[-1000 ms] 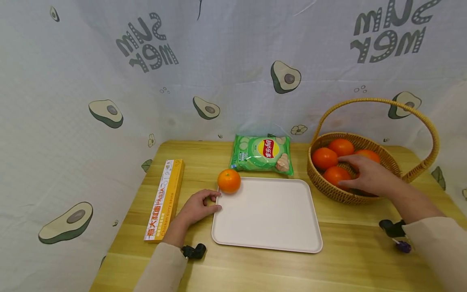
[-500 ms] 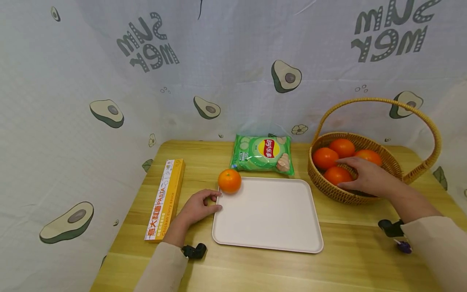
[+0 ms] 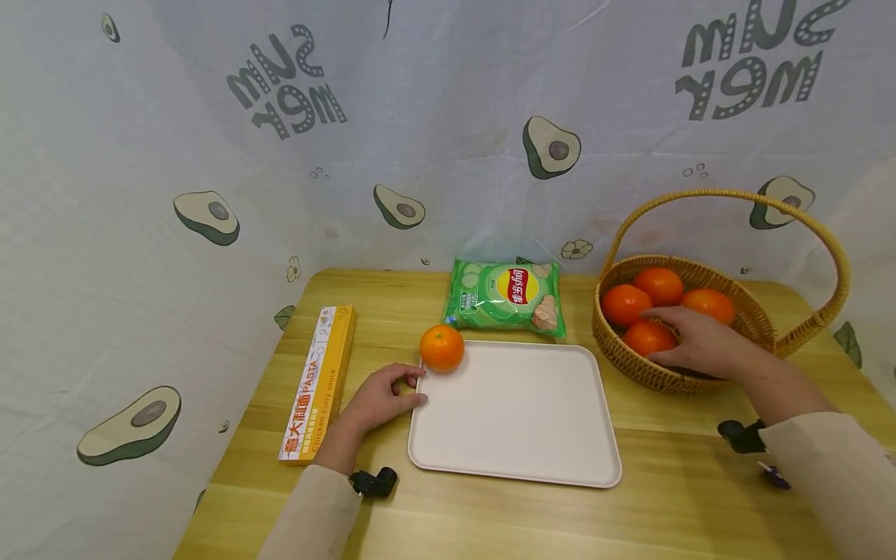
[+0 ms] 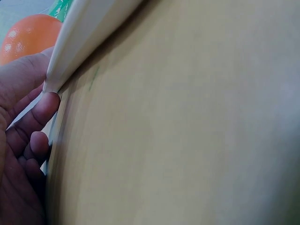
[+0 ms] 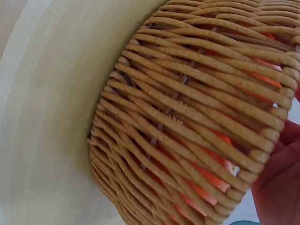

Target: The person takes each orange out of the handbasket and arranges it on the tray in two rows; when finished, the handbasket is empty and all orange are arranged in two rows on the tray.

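At the tray's left edge, my left hand (image 3: 383, 397) pinches the rim of the white rectangular tray (image 3: 514, 420); the left wrist view has the thumb above the rim and curled fingers (image 4: 46, 108) below. An orange (image 3: 442, 348) with a small green stem end sits at the tray's back left corner. My right hand (image 3: 707, 342) reaches into a wicker basket (image 3: 647, 373) with a tall handle and holds the front orange (image 3: 648, 337), finger and thumb on either side of it. In the right wrist view the basket's wall (image 5: 187, 112) hides most of that hand.
Several redder oranges (image 3: 626, 304) lie in the basket. A green bag of Lay's chips (image 3: 505, 297) lies behind the tray. On the left is a yellow and white pasta box (image 3: 317, 385). A white avocado-print cloth (image 3: 448, 140) hangs behind the wooden table (image 3: 490, 521).
The right forearm has shifted slightly to the left while its hand stays in the basket at the front orange. The left hand and the tray have not visibly moved.
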Demonstrator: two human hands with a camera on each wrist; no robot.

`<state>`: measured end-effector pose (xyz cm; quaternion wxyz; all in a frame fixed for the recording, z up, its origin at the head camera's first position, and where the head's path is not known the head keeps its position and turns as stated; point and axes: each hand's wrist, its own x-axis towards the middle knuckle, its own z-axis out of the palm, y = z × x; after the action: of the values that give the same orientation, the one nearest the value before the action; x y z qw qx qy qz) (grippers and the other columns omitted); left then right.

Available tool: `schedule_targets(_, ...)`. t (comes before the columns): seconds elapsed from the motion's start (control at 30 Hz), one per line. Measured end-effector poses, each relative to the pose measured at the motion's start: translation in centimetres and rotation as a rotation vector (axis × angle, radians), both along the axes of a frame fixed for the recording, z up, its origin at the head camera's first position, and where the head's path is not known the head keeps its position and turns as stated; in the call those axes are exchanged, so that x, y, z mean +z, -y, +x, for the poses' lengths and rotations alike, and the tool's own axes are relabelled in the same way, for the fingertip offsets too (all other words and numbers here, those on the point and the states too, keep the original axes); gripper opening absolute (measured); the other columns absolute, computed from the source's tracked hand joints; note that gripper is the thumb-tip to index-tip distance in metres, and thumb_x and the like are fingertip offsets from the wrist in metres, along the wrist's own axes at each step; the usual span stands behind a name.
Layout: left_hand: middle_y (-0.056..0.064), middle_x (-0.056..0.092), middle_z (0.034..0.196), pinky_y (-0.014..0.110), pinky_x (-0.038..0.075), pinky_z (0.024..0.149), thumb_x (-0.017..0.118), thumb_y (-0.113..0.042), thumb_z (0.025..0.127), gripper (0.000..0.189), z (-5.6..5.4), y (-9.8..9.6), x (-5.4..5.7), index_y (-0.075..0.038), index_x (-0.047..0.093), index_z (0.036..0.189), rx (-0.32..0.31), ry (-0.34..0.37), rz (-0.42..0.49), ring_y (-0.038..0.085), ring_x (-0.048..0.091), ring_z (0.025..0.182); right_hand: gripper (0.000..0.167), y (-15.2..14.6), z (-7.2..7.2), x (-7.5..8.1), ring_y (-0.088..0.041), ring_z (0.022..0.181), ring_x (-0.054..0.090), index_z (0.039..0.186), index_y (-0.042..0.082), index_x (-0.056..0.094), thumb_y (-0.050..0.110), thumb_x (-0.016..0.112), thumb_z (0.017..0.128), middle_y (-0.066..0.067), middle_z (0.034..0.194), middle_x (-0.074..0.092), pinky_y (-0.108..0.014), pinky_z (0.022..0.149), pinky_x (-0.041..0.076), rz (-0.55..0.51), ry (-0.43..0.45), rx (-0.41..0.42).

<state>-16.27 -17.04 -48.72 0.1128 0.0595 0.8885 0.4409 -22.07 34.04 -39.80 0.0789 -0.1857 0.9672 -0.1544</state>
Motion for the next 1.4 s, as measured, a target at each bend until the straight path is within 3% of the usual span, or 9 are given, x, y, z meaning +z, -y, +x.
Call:
schedule_targets(0.43, -0.003, 0.064, 0.103, 0.026, 0.04, 0.072, 0.082, -0.026, 0.086, 0.032, 0.1, -0.1, 0.0, -0.023, 0.074, 0.117, 0.011, -0.002, 0.007, 0.016, 0.049, 0.082, 0.074, 0.2, 0.1, -0.1, -0.046, 0.109, 0.063, 0.138, -0.004, 0.053, 0.034, 0.084, 0.082, -0.031, 0.125, 0.064, -0.066, 0.094, 0.048, 0.061, 0.037, -0.027)
schedule_targets(0.97, -0.004, 0.064, 0.103, 0.027, 0.04, 0.073, 0.082, -0.026, 0.086, 0.032, 0.1, -0.1, 0.2, -0.023, 0.074, 0.117, 0.017, 0.005, 0.002, 0.016, 0.049, 0.083, 0.063, 0.2, 0.2, -0.2, -0.042, 0.104, 0.066, 0.134, 0.0, 0.058, 0.029, 0.083, 0.084, -0.028, 0.121, 0.067, -0.063, 0.091, 0.05, 0.041, 0.006, -0.004)
schedule_targets(1.2, -0.004, 0.064, 0.103, 0.027, 0.04, 0.073, 0.082, -0.027, 0.086, 0.033, 0.0, -0.1, 0.2, -0.024, 0.074, 0.118, 0.016, 0.012, -0.002, 0.016, 0.049, 0.082, 0.073, 0.0, 0.6, 1.0, -0.048, 0.109, 0.062, 0.14, 0.002, 0.055, 0.042, 0.082, 0.085, -0.031, 0.128, 0.063, -0.069, 0.095, 0.045, 0.001, 0.04, -0.074)
schedule_targets(1.4, -0.004, 0.064, 0.103, 0.027, 0.041, 0.073, 0.082, -0.027, 0.086, 0.033, 0.0, -0.1, 0.2, -0.024, 0.074, 0.117, 0.021, 0.018, 0.001, 0.016, 0.049, 0.083, 0.085, -0.1, 0.9, 2.3, -0.048, 0.11, 0.058, 0.143, -0.003, 0.049, 0.047, 0.083, 0.083, -0.034, 0.131, 0.057, -0.067, 0.091, 0.046, -0.057, -0.02, -0.099)
